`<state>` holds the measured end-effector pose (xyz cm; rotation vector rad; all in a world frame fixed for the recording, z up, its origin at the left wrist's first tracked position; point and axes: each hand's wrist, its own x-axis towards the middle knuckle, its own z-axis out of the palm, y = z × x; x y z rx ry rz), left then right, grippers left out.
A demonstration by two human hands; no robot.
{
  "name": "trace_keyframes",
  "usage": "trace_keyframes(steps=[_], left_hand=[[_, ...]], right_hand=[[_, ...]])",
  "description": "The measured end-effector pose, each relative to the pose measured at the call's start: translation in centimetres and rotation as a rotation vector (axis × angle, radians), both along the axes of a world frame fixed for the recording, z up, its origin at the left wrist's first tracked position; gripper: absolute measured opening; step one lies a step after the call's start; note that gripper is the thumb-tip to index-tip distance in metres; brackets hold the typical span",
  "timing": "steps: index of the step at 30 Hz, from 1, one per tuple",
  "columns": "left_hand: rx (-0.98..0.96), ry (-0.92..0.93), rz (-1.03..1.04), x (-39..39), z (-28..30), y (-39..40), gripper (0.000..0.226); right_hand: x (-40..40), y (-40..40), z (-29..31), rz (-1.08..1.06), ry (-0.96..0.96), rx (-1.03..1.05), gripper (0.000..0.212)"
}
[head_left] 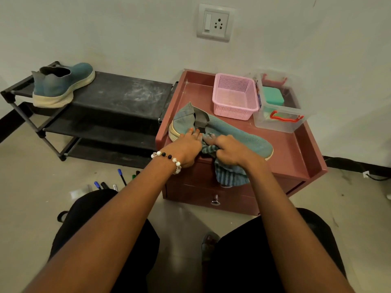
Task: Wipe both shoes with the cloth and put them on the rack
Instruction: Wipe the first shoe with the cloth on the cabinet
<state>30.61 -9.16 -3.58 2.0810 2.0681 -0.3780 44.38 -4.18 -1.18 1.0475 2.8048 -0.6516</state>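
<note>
One teal knit shoe (241, 134) with a cream sole lies on its side on the maroon cabinet top (292, 157), toe to the right. My left hand (187, 148) rests on its heel side, fingers at the opening. My right hand (230, 152) grips a blue striped cloth (229, 176) against the shoe's near side; the cloth hangs over the cabinet's front edge. The other teal shoe (61, 85) stands on the left end of the black rack's top shelf (124, 92).
A pink basket (234, 96) and a clear plastic box (279, 106) with a green item stand at the cabinet's back. Several pens (110, 182) lie on the floor in front of the rack. My knees are below. A wall socket (214, 23) is above.
</note>
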Motion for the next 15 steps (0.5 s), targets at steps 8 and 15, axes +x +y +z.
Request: trace_keyframes(steps=[8, 15], left_hand=[[-0.022, -0.074, 0.024, -0.1, -0.2, -0.4, 0.088], [-0.015, -0.09, 0.044, 0.0, -0.3, -0.7, 0.088]], right_hand=[[1.3, 0.5, 1.5, -0.062, -0.073, -0.116, 0.041], [-0.2, 0.1, 1.0, -0.073, -0.041, -0.096, 0.044]])
